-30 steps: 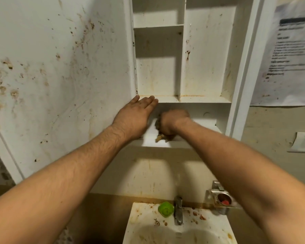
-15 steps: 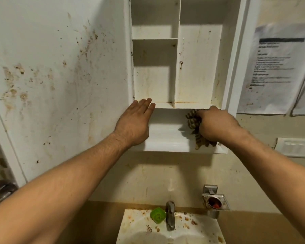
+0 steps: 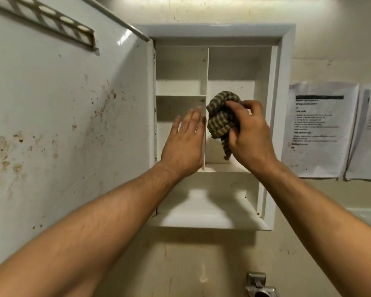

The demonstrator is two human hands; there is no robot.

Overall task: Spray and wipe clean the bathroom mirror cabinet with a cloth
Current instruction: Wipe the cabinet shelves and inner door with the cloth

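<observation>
- The cabinet door (image 3: 73, 125) stood swung open at the left. Its inner face was speckled with brown stains, so it looked not yet wiped.
- The mirror cabinet (image 3: 285, 103) showed a vertical divider (image 3: 207, 71), small shelves at the left and a tall compartment at the right. The step in hand appeared to be wiping this interior.
- Printed sheets (image 3: 319, 129) hung on the wall to the right, their text too blurred to read.
- The left hand (image 3: 184, 144) was flat, fingers straight and together, and held nothing. It lay at the front of the divider, but whether it pressed there or hovered could not be told.
- The right hand (image 3: 251, 136) had its fingers curled round the bunched checked cloth (image 3: 221, 118), at the mouth of the right compartment, just beside the divider.
- The next move probably called for pressing the cloth flat against the divider or back panel and rubbing. The stained door would need it afterwards.
- No spray bottle was in view, and the door's mirror face was turned away.
- A metal fitting (image 3: 259, 286) was cut off at the bottom edge.
</observation>
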